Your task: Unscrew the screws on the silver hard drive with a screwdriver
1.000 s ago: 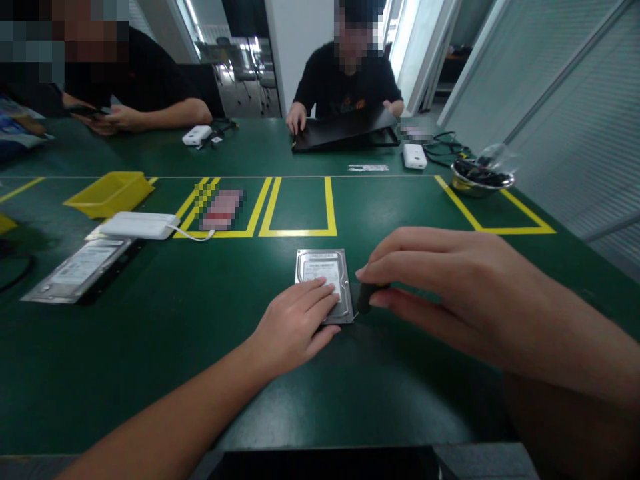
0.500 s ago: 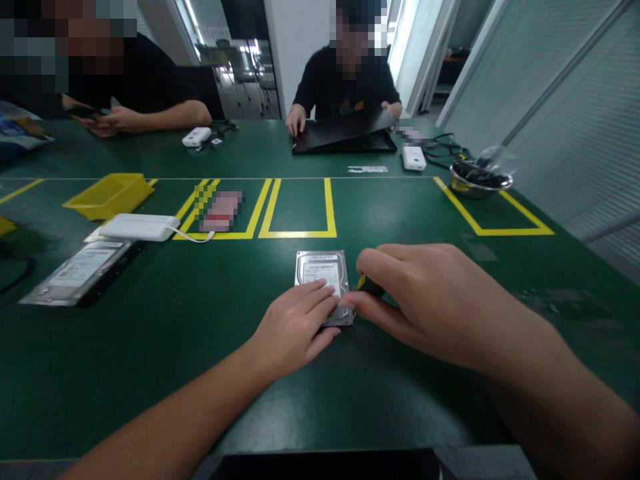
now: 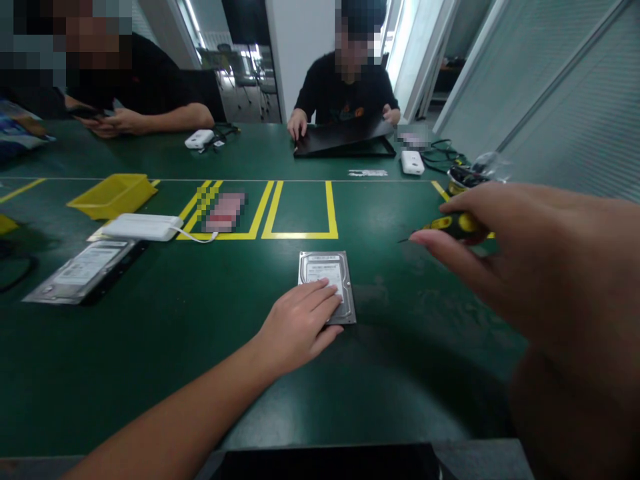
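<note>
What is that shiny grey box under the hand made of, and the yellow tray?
The flat grey hard drive under the left hand looks like bare metal: a dull silver sheen, with a white paper label on top. The shallow yellow tray is probably plastic: even, matte colour and thin moulded walls.

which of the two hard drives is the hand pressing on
The bare hard drive at the table's centre, under the left hand. The other drive, far left, lies untouched in clear packaging. The right hand holds a screwdriver.
</note>
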Available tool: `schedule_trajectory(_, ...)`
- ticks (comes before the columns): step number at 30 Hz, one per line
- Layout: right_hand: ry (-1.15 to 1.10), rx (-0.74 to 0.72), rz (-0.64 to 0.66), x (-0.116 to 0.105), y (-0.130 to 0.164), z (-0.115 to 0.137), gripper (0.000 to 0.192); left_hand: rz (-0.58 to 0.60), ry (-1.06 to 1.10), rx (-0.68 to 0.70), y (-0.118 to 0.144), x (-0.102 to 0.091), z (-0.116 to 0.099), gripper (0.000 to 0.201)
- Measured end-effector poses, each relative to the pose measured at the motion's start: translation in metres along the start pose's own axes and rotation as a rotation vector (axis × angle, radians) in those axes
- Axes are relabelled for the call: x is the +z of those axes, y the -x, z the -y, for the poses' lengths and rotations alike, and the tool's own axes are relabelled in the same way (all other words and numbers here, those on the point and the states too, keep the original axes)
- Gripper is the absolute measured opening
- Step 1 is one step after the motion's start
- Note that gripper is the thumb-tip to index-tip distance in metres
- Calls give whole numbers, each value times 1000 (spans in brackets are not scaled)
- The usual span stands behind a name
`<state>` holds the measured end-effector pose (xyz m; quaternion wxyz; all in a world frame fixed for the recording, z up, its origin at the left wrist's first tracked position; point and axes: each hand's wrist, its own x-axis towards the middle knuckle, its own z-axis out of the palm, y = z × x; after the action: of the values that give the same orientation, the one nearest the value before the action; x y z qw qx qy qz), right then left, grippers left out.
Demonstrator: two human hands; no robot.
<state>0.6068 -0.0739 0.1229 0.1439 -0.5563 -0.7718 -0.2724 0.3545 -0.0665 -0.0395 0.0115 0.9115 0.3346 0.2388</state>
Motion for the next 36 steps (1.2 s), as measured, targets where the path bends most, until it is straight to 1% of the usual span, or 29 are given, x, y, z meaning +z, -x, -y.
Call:
schedule_trajectory(2, 76, -18, 47, 9, -3, 6, 32, -3, 0, 0, 0, 0, 0, 43)
schedule_trajectory(5, 121, -21, 106, 25, -9, 19, 27, -7, -3, -2, 1, 0, -1, 43)
schedule_trajectory(8, 134, 28, 188, 45, -10, 28, 26, 1, -5, -5, 1, -1, -1, 42)
schedule_trajectory(11, 126, 100, 249, 68, -4, 32, 25, 3, -6, -10, 0, -2, -2, 41)
schedule_trajectory(15, 140, 194, 330, 92, 10, 24, 24, -9, -5, -7, 0, -2, -2, 41)
schedule_trajectory(19, 157, 281, 374, 107, 22, 11, 25, -3, -1, -9, 0, -2, -2, 41)
schedule_trajectory(23, 144, 354, 438, 122, 26, 3, 31, -11, 1, -9, 0, -2, -2, 41)
schedule_trajectory(31, 49, 401, 563, 151, 23, -8, 41, -6, 1, -9, 0, -3, -2, 41)
schedule_trajectory(36, -10, 427, 605, 160, 22, -15, 45, 2, -6, -17, -1, -3, -1, 41)
